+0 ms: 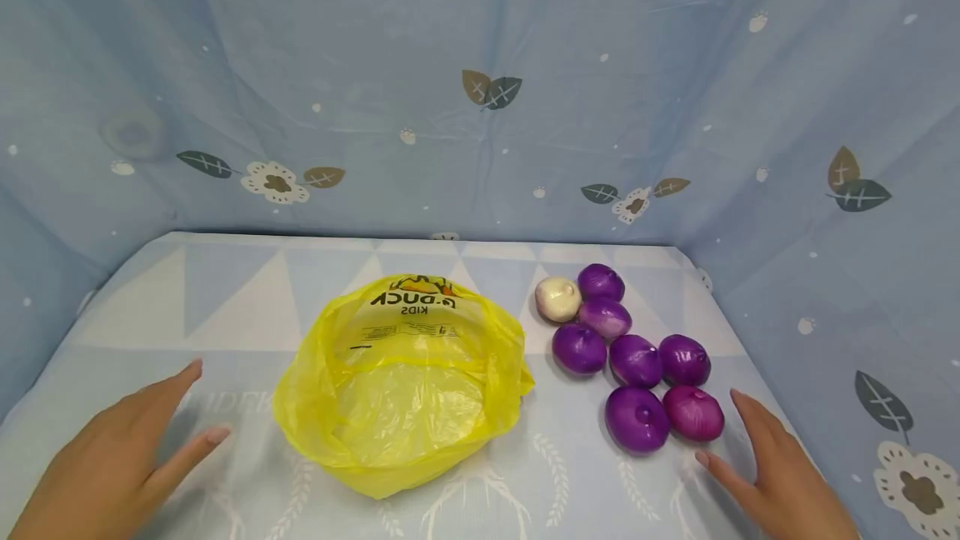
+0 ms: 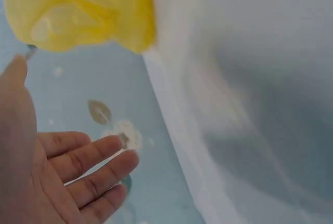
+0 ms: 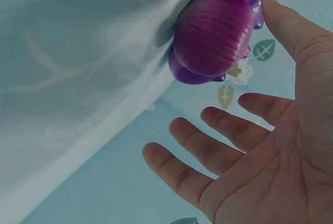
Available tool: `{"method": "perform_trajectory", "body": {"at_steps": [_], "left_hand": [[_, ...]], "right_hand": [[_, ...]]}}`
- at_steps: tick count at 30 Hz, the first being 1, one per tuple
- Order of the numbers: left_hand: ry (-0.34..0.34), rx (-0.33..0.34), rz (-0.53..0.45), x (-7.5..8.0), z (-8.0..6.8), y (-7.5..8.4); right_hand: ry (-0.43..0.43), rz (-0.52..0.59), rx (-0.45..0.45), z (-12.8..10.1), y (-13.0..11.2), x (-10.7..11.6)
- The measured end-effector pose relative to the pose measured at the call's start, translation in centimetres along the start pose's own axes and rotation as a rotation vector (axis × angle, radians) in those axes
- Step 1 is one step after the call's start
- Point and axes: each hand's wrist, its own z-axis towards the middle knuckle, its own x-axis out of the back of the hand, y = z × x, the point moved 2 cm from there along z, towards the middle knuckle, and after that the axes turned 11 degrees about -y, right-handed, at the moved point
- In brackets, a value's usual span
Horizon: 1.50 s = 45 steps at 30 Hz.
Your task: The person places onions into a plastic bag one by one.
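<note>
The crumpled yellow plastic bag (image 1: 401,394), its mouth gaping upward, sits mid-table on the pale blue patterned cloth (image 1: 247,290), with a cluster of round purple onions (image 1: 637,361) and one white onion (image 1: 558,298) just to its right. The left hand (image 1: 123,457) hovers near the bag, fingers spread, holding nothing. The right hand (image 1: 772,473) is spread beside the nearest reddish-purple onion (image 1: 693,412), not touching it.

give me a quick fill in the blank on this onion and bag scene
1. The plastic bag between the hands is ____ in colour.
2. Among the purple onions lies one ____ onion.
3. The onions lie nearest the ____ hand.
4. The left hand and the right hand hold ____.

Missing words: yellow; white; right; nothing
</note>
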Motion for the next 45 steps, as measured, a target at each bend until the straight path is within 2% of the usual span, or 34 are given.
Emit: {"method": "perform_trajectory", "body": {"at_steps": [7,9,14,16,26,33,39,45], "left_hand": [[-0.007,0.067,-0.215,1.6,1.4,3.9],[-0.039,0.086,-0.263,2.0,1.9,4.8],[-0.089,0.106,-0.322,2.7,3.0,6.5],[-0.087,0.109,-0.323,2.8,3.3,7.0],[0.009,0.046,-0.381,3.1,4.0,8.3],[0.006,0.05,-0.371,2.9,4.2,8.5],[0.071,-0.009,-0.366,2.8,4.5,9.0],[0.091,-0.021,-0.385,2.7,4.7,9.4]], "right_hand": [[0.042,-0.003,0.037,0.1,-0.3,0.2],[0.046,-0.002,0.042,0.3,-0.3,0.3],[0.015,-0.003,0.033,0.7,-0.3,0.3],[-0.002,-0.003,0.024,0.8,-0.4,0.3],[-0.04,-0.005,0.01,1.2,-1.5,0.3],[0.012,0.009,0.061,1.4,-1.8,0.4],[-0.027,0.034,0.015,1.8,-1.7,0.5],[-0.052,0.05,-0.04,2.1,-1.3,0.8]]}}
